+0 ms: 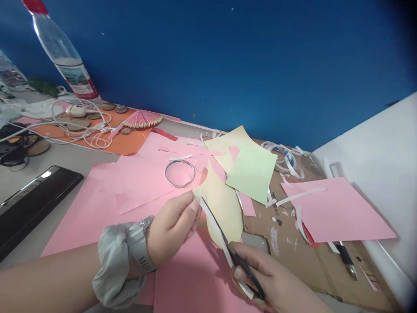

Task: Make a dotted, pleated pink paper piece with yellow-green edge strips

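Observation:
My left hand pinches the upper end of a narrow white paper strip, above the pink sheets. A watch and a grey scrunchie circle that wrist. In my right hand is a pair of black-handled scissors, its blades pointing up and left along the strip toward my left fingertips. The strip's lower end hangs beside the scissor handles, by my right fingers. Behind the strip lies a pale yellow paper piece with a curved edge. Whether the blades are parted is hard to see.
Pink paper covers the middle. A clear ring, green sheet, tape roll, pink square and pen lie around. At left are a black power bank, cables, a pink fan and a bottle. A blue wall rises behind.

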Demonstrator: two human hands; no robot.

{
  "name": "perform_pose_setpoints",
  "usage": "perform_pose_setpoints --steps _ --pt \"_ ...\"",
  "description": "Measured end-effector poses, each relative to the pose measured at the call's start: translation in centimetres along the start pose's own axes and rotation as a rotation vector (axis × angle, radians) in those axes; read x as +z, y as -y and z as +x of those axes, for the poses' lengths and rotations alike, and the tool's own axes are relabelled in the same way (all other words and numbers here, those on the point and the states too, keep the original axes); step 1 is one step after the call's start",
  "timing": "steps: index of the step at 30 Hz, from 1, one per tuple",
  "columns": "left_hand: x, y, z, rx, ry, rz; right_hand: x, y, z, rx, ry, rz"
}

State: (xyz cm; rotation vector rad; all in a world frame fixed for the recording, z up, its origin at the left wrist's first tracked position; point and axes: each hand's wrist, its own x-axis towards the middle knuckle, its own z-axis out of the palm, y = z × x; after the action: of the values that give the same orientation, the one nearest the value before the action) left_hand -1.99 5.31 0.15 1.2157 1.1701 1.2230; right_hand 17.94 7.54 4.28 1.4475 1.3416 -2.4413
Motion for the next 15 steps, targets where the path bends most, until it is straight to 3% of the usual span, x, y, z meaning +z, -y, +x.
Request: perform_pose_setpoints --steps 15 --pt "0.05 -0.06 -0.02 -0.031 0.021 -0.031 0.34 0.46 -0.2 0.01 -0.031 -0.019"
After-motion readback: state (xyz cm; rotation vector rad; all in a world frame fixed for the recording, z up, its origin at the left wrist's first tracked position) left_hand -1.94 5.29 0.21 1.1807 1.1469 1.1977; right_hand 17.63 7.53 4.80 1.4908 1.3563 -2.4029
